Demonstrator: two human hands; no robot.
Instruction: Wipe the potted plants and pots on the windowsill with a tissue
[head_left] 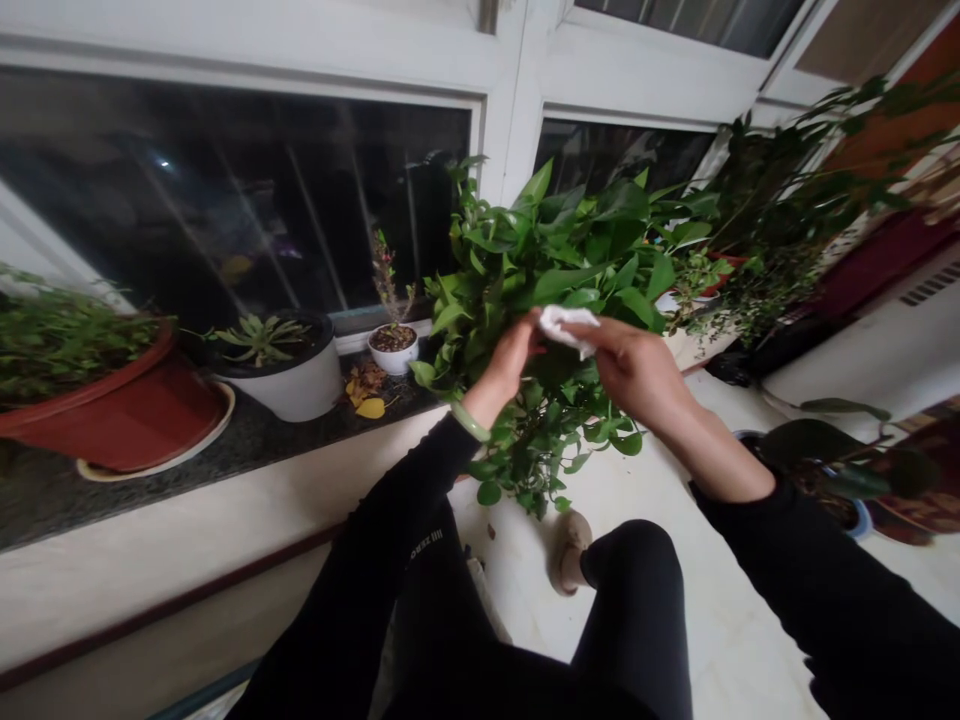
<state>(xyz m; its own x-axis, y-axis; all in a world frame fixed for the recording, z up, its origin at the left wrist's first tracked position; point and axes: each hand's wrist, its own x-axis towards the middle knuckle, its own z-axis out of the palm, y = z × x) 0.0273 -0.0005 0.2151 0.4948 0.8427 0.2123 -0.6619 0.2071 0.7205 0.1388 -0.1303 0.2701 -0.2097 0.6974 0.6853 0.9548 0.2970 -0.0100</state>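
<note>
A large leafy green plant [555, 250], with trailing stems and heart-shaped leaves like a pothos, fills the middle in front of the window. In my right hand [645, 375] is a crumpled white tissue [568, 325], pinched between the fingers and pressed against the foliage. My left hand [506, 370], with a pale green bangle [470, 422] at its wrist, is closed at the edge of a dark leaf [556, 362] just below the tissue. Part of that leaf and the left fingertips are hidden.
Along the dark stone sill [255, 450] stand a red-brown pot [135, 400], a grey-white pot [300, 380] with a succulent, and a small white pot [394, 355]. Fallen leaves [370, 407] lie between them. More plants [780, 210] and a blue-rimmed pot [862, 520] are at right.
</note>
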